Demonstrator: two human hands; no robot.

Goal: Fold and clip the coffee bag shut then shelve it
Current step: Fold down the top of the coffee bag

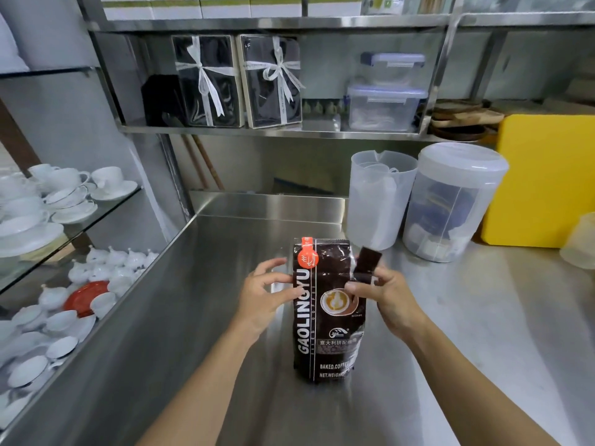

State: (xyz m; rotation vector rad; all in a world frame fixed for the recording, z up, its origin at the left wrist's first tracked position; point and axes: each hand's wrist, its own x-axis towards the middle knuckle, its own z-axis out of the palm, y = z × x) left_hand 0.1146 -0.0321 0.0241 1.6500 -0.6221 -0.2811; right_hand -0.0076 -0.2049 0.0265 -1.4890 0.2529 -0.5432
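Observation:
A dark brown coffee bag with white lettering and an orange tag at its top lies flat on the steel counter, top end pointing away from me. My left hand rests against the bag's left edge near the top, fingers spread and touching it. My right hand is at the bag's right edge and holds a dark clip between thumb and fingers, just beside the bag's upper right corner. The bag's top looks flat and unfolded.
A steel wall shelf behind the counter carries two ribboned gift boxes and stacked plastic tubs. A clear jug, a lidded canister and a yellow board stand at the right. Glass shelves of white cups are on the left.

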